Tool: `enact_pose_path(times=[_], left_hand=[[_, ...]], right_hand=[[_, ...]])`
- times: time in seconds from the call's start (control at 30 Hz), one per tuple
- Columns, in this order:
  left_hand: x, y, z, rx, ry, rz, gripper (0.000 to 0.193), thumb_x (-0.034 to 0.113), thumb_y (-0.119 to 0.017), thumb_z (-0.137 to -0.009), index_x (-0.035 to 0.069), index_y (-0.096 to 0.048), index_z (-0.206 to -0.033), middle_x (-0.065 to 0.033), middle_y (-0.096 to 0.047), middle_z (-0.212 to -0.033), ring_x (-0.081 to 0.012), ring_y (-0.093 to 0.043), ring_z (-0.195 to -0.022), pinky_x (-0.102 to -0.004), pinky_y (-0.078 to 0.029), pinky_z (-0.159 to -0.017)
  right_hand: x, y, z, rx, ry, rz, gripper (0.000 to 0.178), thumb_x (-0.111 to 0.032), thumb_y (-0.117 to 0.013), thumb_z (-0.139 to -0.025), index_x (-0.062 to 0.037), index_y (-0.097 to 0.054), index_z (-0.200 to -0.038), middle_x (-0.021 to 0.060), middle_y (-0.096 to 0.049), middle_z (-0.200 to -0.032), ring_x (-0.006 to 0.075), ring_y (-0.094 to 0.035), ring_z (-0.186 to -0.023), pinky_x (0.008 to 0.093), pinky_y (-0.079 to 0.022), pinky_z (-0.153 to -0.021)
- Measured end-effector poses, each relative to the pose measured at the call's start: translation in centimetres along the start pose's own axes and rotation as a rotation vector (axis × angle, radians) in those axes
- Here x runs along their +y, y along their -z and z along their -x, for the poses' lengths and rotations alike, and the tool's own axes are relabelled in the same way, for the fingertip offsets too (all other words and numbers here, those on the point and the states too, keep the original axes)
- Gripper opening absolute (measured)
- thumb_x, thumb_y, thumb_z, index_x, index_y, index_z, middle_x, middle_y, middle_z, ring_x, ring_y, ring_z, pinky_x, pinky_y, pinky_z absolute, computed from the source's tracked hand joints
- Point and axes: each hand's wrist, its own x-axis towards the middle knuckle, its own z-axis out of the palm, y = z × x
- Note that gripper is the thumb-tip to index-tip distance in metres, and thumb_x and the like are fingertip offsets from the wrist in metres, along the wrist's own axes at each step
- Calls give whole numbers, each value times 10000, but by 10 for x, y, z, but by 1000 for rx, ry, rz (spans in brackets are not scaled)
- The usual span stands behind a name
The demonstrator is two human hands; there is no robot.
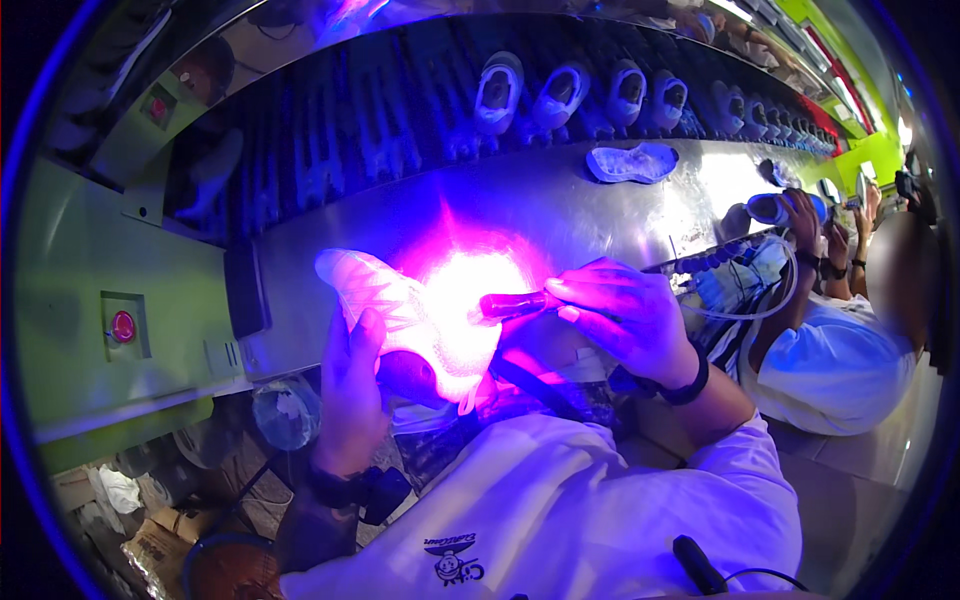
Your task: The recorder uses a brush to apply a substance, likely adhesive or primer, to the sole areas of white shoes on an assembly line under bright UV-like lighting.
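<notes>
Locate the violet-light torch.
Head view, just right of centre: the violet-light torch is in the right hand, its lit end toward the right side of the sneaker in the left hand.

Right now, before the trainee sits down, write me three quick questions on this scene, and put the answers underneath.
1. Which hand holds the flashlight?
2. True or false: the left hand grips a white shoe.
3. What lines the dark rack beyond the metal counter?
A) cups
B) shoes
C) books

Key: 1. The right hand. 2. True. 3. B.
</notes>
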Motion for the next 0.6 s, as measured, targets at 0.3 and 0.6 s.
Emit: enact_pose_path(times=[0.3, 0.6], left_hand=[[-3, 24, -18, 34, 114, 13, 513, 259, -534, -1079, 47, -381, -1520, -104, -582, -1348, -207, -645, -1208, -361, -585, -952], [-25, 82, -108, 23, -184, -664, 679, 162, -690, -984, 25, -348, -1554, -168, -500, -1468, -273, -598, -1261, -430, -541, -1022]], right_hand=[[5, -14, -4, 62, -26, -24, 260, -49, -778, -857, -24, -773, -1117, 141, -763, -1053, 293, -726, -971, 394, -586, -850], [94, -29, 26, 265, -280, -362, 323, -111, -734, -950, -13, -721, -1257, 121, -755, -1051, 215, -708, -950, 350, -571, -829]])
